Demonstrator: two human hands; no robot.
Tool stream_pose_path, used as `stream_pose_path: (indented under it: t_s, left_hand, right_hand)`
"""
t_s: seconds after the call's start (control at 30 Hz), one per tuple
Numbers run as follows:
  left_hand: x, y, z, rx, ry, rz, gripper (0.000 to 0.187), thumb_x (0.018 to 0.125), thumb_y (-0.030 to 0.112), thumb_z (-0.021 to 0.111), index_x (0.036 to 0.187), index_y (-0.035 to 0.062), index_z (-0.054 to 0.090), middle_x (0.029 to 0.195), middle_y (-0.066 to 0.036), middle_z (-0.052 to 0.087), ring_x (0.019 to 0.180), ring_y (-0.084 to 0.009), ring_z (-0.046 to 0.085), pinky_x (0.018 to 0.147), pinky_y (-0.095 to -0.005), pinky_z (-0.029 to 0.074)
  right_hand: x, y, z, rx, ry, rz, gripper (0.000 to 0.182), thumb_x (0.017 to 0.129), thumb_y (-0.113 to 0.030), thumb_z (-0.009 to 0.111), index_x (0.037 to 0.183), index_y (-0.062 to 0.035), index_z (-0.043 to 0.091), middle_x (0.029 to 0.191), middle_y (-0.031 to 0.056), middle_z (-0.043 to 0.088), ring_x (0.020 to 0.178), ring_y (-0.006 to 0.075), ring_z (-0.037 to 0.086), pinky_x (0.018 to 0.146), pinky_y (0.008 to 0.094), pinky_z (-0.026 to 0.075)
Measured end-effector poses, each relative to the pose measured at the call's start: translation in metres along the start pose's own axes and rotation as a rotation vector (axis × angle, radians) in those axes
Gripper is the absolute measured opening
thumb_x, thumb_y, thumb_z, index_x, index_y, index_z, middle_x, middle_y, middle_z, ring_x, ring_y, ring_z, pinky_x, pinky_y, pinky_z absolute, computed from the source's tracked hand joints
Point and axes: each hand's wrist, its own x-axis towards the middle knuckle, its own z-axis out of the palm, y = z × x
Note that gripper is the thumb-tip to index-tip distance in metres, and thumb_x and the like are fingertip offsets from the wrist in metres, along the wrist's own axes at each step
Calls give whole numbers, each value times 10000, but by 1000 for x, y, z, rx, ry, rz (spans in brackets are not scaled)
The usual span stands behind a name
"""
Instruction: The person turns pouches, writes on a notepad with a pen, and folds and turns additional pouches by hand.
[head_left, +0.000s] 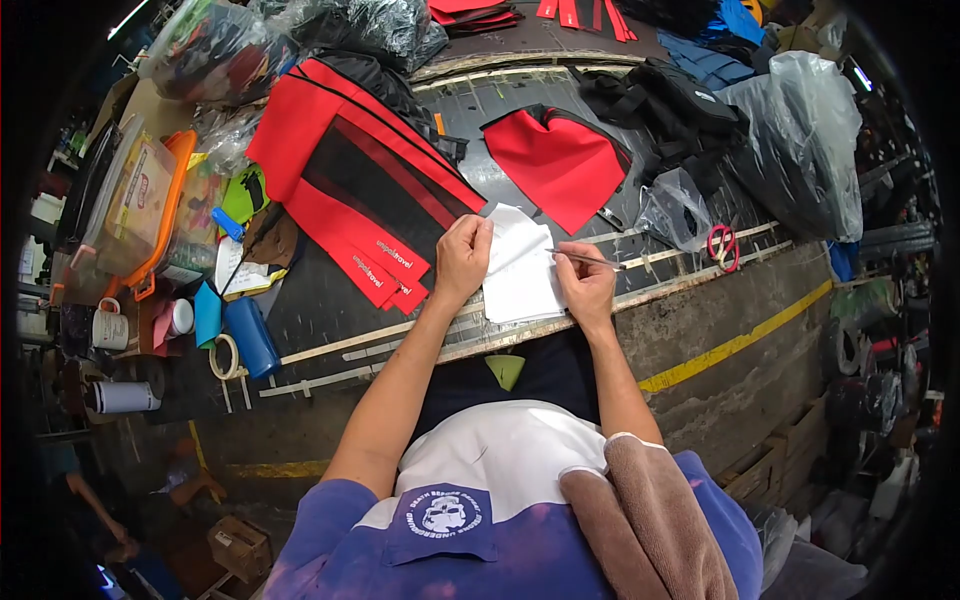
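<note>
White paper (522,280), with a folded or raised upper sheet, lies at the front edge of the dark worktable (470,130). At its left edge, my left hand (465,258) is closed with curled fingers that seem to grip the paper's side; the fingertips are hidden. In my right hand (588,287) is a thin dark pen (600,260), pinched over the paper's right side, its tip close to the sheet. Red and black fabric panels (345,170) with printed lettering are stacked just left of the paper. Behind it sits a folded red fabric piece (560,165).
Pink-handled scissors (722,247) and a clear plastic bag (675,208) lie to the right, near a black bag (670,100). On the left are a tape roll (224,357), a blue cylinder (252,338), a mug (110,325) and an orange-rimmed plastic box (165,215).
</note>
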Motion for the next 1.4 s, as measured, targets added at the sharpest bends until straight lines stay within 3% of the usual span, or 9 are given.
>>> stream_pose_path:
  t_s: [0.23,0.37,0.5,0.8,1.33,1.4]
  left_hand:
    - [0,-2,1,-5,-2,6,244,1041,164,633,889,-28,627,786,-177,603,679,-320,615,629,-415,466]
    - [0,-2,0,-1,1,4,243,1039,162,637,886,-27,630,782,-171,603,668,-311,610,621,-412,463]
    - [0,0,0,1,0,1,237,1036,157,640,887,-26,632,780,-171,604,666,-310,611,621,-412,465]
    - [0,-1,0,0,-3,-3,233,1033,157,644,893,-29,635,783,-172,605,672,-311,615,625,-412,468]
    - [-1,-1,1,-8,-10,-9,240,1039,167,637,901,-30,633,790,-165,604,670,-293,615,628,-403,470]
    - [0,-1,0,-6,-9,-2,240,1040,166,637,901,-30,633,791,-165,603,669,-291,615,628,-401,469]
  right_hand:
    - [-2,2,-7,-85,-113,65,94,895,-42,737,970,15,733,733,-27,672,668,20,562,603,221,453]
    - [-4,1,-7,-200,-176,22,53,902,-16,735,946,11,726,767,-44,660,686,8,550,608,214,439]
    - [-6,0,-4,-189,-88,-26,54,900,-30,738,932,13,730,745,-44,658,678,9,553,600,216,439]
    - [-3,-8,1,-256,-97,-76,88,910,-49,743,966,18,738,756,-30,668,689,19,569,612,218,446]
    - [-4,-12,-4,-278,-150,-29,74,879,-50,671,821,-4,670,648,-33,573,615,24,479,543,248,369]
    - [-5,-13,-5,-305,-128,-39,93,855,-65,663,800,8,681,610,2,582,580,44,500,529,273,388]
